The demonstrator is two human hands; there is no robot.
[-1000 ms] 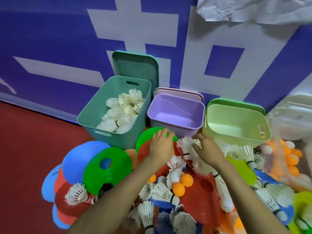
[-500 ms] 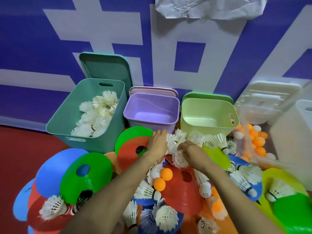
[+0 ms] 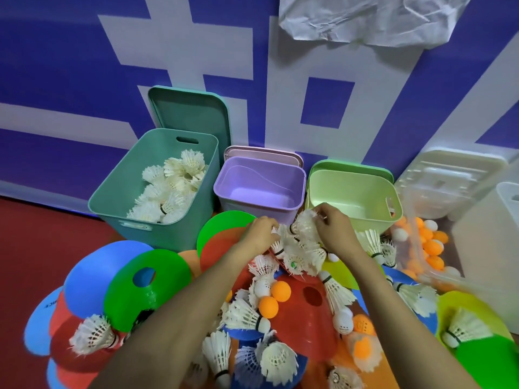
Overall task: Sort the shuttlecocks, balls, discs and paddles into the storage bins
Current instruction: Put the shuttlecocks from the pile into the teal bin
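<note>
**Both hands on one bunch.** The left hand [image 3: 259, 235] and right hand [image 3: 335, 228], fingers curled, grip a bunch of shuttlecocks [image 3: 302, 248] between them, and the right thumb and fingers pinch the feathers of the topmost one. Beyond the left hand stands the teal bin [image 3: 174, 240] holding shuttlecocks, straight beyond both hands the purple bin [image 3: 261, 175], and beyond the right hand the green bin [image 3: 351, 186]. Between the forearms, loose shuttlecocks and two orange balls [image 3: 280, 290] lie on a red disc [image 3: 306, 318]; right of the right hand, more balls sit in a clear bin [image 3: 446, 277].
</note>
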